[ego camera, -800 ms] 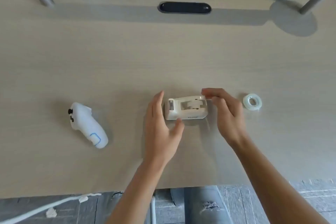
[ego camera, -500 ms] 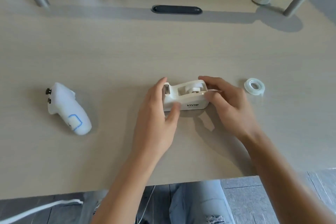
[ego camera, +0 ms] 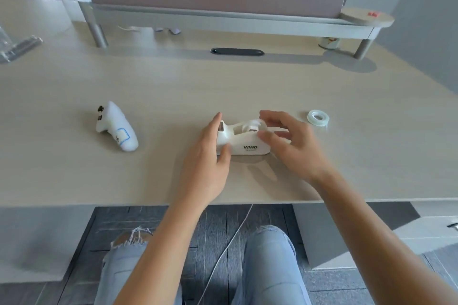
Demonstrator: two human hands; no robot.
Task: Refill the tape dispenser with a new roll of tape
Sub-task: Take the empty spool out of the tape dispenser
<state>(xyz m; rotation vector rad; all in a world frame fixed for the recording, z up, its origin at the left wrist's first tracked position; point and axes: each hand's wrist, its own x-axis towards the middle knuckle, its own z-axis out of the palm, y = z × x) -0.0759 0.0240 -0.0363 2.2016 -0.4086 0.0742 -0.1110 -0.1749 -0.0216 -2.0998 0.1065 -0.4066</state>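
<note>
A white tape dispenser [ego camera: 244, 141] marked VIVID stands on the pale wooden desk [ego camera: 247, 86], with its cutter end to the left. My left hand [ego camera: 210, 156] grips that left end, fingers behind and thumb on the front face. My right hand [ego camera: 290, 141] is at the dispenser's right end. Its fingers curl over the spool hub [ego camera: 250, 126] that sits in the dispenser's well, thumb at the front; the hand is blurred. A clear roll of tape [ego camera: 318, 117] lies flat on the desk to the right, apart from both hands.
A white hand controller [ego camera: 116, 126] lies on the desk to the left. A raised shelf [ego camera: 223, 22] on metal legs runs along the back, with a dark cable slot [ego camera: 237, 52] in front of it. The desk's front edge is close to my wrists.
The camera has tilted up, so the shelf and my knees show. My left hand stays on the dispenser's left end. My right hand's fingers have moved over the spool hub.
</note>
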